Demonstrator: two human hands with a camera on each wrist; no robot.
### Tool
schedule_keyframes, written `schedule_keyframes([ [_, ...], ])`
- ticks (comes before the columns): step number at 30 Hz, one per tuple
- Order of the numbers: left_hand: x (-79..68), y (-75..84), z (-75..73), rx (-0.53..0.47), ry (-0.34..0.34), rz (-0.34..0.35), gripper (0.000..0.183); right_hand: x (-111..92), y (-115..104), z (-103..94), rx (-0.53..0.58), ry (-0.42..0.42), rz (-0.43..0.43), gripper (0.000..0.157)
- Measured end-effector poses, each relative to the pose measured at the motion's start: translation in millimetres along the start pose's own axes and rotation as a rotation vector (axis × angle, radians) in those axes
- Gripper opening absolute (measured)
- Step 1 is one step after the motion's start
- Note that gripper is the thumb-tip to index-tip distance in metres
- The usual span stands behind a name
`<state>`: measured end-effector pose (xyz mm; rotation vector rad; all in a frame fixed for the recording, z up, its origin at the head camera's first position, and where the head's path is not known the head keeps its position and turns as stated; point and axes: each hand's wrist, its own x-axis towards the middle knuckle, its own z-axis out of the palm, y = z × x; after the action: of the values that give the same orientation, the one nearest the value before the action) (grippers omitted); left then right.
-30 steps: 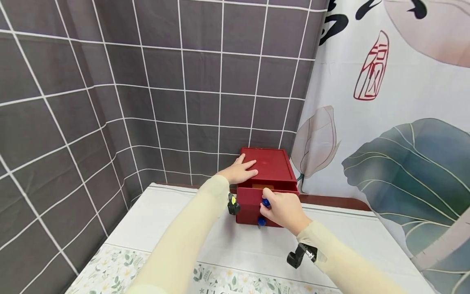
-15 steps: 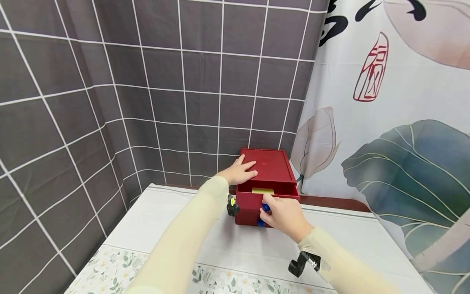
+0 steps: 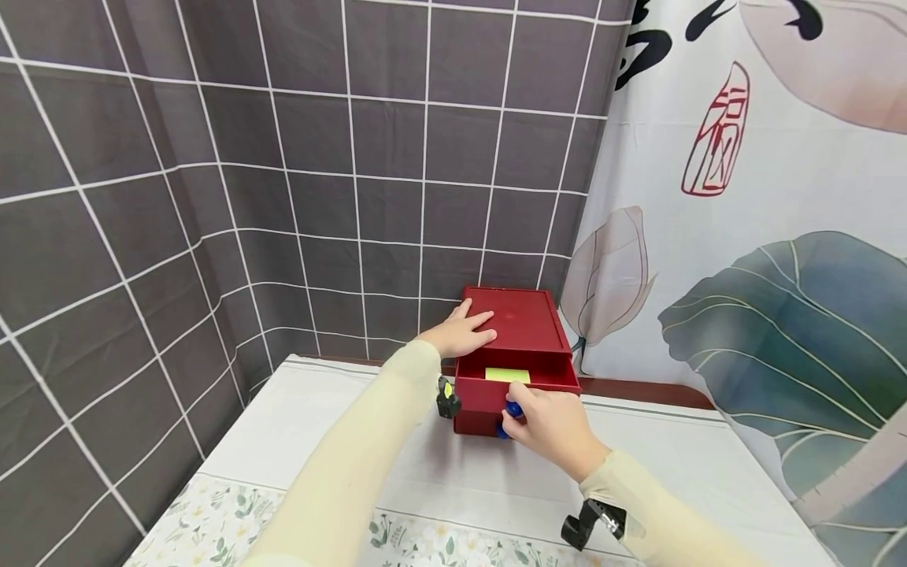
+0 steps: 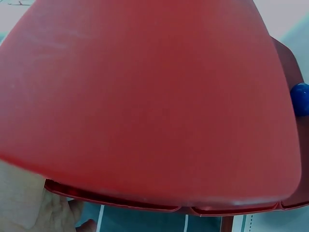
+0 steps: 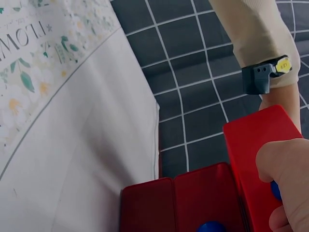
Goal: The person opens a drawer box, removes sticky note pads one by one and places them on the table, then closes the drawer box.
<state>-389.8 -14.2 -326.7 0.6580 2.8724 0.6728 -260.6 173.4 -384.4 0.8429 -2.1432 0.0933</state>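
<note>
A small red drawer cabinet (image 3: 520,315) stands at the back of the table. My left hand (image 3: 460,334) rests on its top near the left edge, fingers spread. In the left wrist view the red side panel fills most of the picture, and only part of the left hand (image 4: 58,212) shows below. My right hand (image 3: 556,421) pinches the blue knob (image 3: 513,409) of the upper drawer (image 3: 478,396), which is pulled partly out. Inside lies a flat yellow-green rectangular thing (image 3: 506,375). A lower blue knob (image 5: 211,227) shows on the front below the drawer.
The white table cover (image 3: 312,417) has a floral band (image 3: 234,504) along its front. A dark gridded curtain (image 3: 390,197) hangs behind and to the left, a printed lotus curtain (image 3: 779,197) to the right. Each wrist wears a black mount.
My right hand has drawn the upper drawer further out toward me, and more of the yellow-green thing now shows inside. The left hand has stayed on the cabinet top.
</note>
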Motion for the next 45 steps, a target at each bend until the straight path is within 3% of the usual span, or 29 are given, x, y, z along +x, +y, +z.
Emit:
schedule_keyframes([
  [9,-1.0,3.9,-1.1,0.034,0.006,0.010,0.060,-3,-2,-3.3,0.000,0.012,0.011,0.020],
  [27,-0.5,-6.4,3.2,0.031,0.037,0.017,0.059,-6,-9,-8.7,0.004,-0.006,-0.018,0.023],
  [45,-0.2,-3.9,2.9,0.005,0.030,0.018,0.059,-11,-5,-19.8,0.023,-0.050,-0.098,0.028],
])
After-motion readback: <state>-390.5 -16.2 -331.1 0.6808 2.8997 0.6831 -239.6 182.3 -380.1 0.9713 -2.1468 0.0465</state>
